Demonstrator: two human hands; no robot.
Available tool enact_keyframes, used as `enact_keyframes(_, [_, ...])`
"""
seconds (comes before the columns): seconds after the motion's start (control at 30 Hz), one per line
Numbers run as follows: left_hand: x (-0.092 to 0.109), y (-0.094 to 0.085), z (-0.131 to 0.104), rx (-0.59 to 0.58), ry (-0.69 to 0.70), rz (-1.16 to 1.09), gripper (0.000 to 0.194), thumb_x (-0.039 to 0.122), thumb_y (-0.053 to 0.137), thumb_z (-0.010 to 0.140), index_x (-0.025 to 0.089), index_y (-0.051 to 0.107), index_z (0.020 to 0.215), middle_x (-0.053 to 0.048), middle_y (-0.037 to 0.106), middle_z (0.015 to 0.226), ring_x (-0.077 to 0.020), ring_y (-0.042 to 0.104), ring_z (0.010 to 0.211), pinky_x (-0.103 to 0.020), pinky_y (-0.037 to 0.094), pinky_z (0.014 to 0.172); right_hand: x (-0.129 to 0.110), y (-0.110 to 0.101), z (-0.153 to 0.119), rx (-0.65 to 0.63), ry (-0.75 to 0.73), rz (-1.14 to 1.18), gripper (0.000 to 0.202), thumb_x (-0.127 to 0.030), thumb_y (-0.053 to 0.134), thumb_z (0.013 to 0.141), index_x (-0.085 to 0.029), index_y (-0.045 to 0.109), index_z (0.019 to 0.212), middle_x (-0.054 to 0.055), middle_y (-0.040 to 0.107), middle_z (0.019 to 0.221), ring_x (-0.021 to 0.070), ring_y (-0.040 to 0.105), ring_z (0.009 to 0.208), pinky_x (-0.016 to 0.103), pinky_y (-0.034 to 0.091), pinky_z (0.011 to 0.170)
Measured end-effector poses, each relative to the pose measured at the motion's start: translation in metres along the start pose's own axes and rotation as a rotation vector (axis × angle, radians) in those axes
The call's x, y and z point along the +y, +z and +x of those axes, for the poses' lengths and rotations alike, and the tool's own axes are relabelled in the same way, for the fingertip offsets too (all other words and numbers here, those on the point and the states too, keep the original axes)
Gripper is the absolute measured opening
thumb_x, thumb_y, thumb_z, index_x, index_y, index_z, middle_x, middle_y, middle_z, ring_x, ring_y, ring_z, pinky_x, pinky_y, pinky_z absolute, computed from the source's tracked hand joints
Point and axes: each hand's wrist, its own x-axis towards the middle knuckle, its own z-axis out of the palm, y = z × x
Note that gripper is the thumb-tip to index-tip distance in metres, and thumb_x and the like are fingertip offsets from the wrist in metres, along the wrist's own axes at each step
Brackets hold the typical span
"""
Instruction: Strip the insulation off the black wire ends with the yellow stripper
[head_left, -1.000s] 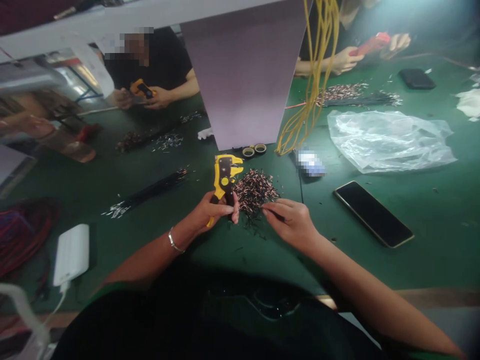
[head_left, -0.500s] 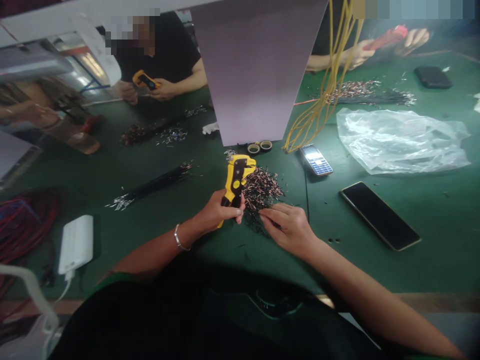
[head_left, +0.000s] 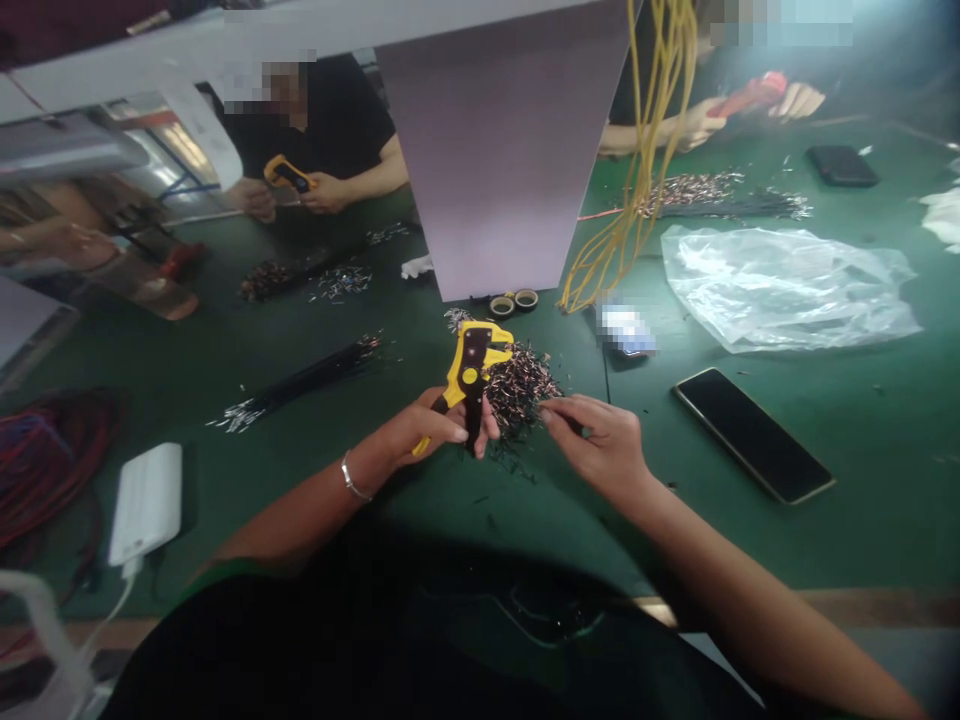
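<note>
My left hand (head_left: 439, 425) is wrapped round a yellow and black wire stripper (head_left: 471, 375). The tool's jaws point up and right, and its two handles are spread apart. Just beyond and to the right lies a heap of short black wires (head_left: 521, 390) with bare copper ends. At the heap's right edge my right hand (head_left: 596, 435) pinches thumb and forefinger together; whatever is between the fingertips is too small to make out. A bundle of longer black wires (head_left: 307, 380) with silvery tips rests to the left.
Two tape rolls (head_left: 514, 302) sit by an upright panel (head_left: 502, 170). Yellow cables (head_left: 652, 150) hang down beside it. Rightward are a keypad phone (head_left: 626, 330), a smartphone (head_left: 754, 435) and a plastic bag (head_left: 787, 290). A white power bank (head_left: 146, 500) lies left. Co-workers' hands (head_left: 326, 192) hold tools across the table.
The stripper's handles have spread wider in my left hand, and its jaws have parted. My right hand has drawn slightly right, its fingertips now at the heap's edge. The view has shifted a little.
</note>
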Motion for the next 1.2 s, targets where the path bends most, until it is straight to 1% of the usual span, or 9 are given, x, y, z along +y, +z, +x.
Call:
enact_keyframes(0.07, [0.0, -0.001, 0.0, -0.046, -0.02, -0.043, 0.04, 0.013, 0.065, 0.059, 0.01, 0.064, 0.099, -0.015, 0.072, 0.095, -0.022, 0.066, 0.07, -0.042, 0.055, 0.072, -0.001, 0.0, 0.0, 0.008, 0.022, 0.006, 0.02, -0.023, 0.059, 0.086, -0.021, 0.077, 0.08, 0.005, 0.077, 0.073, 0.0168, 0.069, 0.061, 0.029, 0.055, 0.06])
enact_keyframes(0.17, [-0.002, -0.004, -0.001, -0.073, -0.032, -0.072, 0.044, 0.014, 0.065, 0.059, 0.011, 0.064, 0.103, -0.016, 0.071, 0.1, -0.0241, 0.067, 0.074, -0.045, 0.055, 0.076, -0.003, -0.001, 0.0, 0.002, 0.074, 0.023, 0.019, -0.024, 0.059, 0.085, -0.022, 0.077, 0.078, 0.003, 0.076, 0.069, 0.0155, 0.067, 0.057, 0.028, 0.054, 0.057])
enact_keyframes(0.27, [-0.003, -0.007, -0.002, -0.102, -0.036, -0.074, 0.049, 0.015, 0.067, 0.057, 0.012, 0.064, 0.106, -0.017, 0.071, 0.101, -0.0256, 0.068, 0.076, -0.046, 0.054, 0.078, -0.005, -0.001, 0.001, 0.002, 0.115, 0.028, 0.02, -0.024, 0.059, 0.084, -0.022, 0.077, 0.077, 0.002, 0.075, 0.066, 0.0142, 0.065, 0.053, 0.026, 0.053, 0.054])
enact_keyframes(0.37, [-0.004, -0.006, -0.003, -0.136, -0.041, -0.067, 0.052, 0.014, 0.069, 0.057, 0.013, 0.064, 0.109, -0.017, 0.071, 0.101, -0.0259, 0.068, 0.077, -0.046, 0.053, 0.079, -0.006, -0.001, 0.001, 0.02, 0.123, 0.0, 0.02, -0.025, 0.059, 0.084, -0.021, 0.077, 0.075, 0.002, 0.076, 0.066, 0.0139, 0.065, 0.052, 0.025, 0.051, 0.053])
enact_keyframes(0.6, [-0.007, 0.0, -0.005, -0.141, -0.073, -0.006, 0.048, 0.016, 0.074, 0.059, 0.012, 0.064, 0.106, -0.014, 0.071, 0.098, -0.0245, 0.067, 0.078, -0.043, 0.051, 0.08, -0.015, 0.001, 0.001, 0.027, 0.071, -0.093, 0.024, -0.025, 0.057, 0.084, -0.022, 0.075, 0.068, 0.0, 0.068, 0.055, 0.0121, 0.058, 0.046, 0.024, 0.047, 0.05])
enact_keyframes(0.8, [-0.01, 0.003, -0.006, -0.14, -0.082, 0.061, 0.046, 0.014, 0.073, 0.062, 0.015, 0.063, 0.107, -0.01, 0.069, 0.094, -0.0225, 0.065, 0.082, -0.039, 0.05, 0.081, -0.022, 0.005, 0.0, 0.013, 0.045, -0.135, 0.026, -0.025, 0.054, 0.085, -0.022, 0.074, 0.068, 0.001, 0.067, 0.054, 0.0125, 0.058, 0.047, 0.025, 0.046, 0.05])
enact_keyframes(1.0, [-0.007, 0.008, -0.005, -0.124, -0.092, 0.054, 0.045, 0.013, 0.073, 0.061, 0.014, 0.063, 0.105, -0.008, 0.068, 0.092, -0.0212, 0.065, 0.081, -0.037, 0.049, 0.08, -0.025, 0.007, -0.002, -0.001, -0.031, -0.147, 0.028, -0.02, 0.052, 0.086, -0.021, 0.072, 0.066, 0.001, 0.065, 0.053, 0.0122, 0.057, 0.047, 0.025, 0.045, 0.05])
enact_keyframes(1.2, [-0.009, 0.009, -0.006, -0.142, -0.099, 0.084, 0.045, 0.015, 0.075, 0.064, 0.015, 0.064, 0.107, -0.008, 0.067, 0.092, -0.0204, 0.065, 0.082, -0.036, 0.05, 0.081, -0.026, 0.008, -0.002, -0.022, -0.044, -0.161, 0.031, -0.018, 0.051, 0.087, -0.022, 0.068, 0.061, 0.001, 0.062, 0.052, 0.0122, 0.055, 0.047, 0.025, 0.043, 0.051])
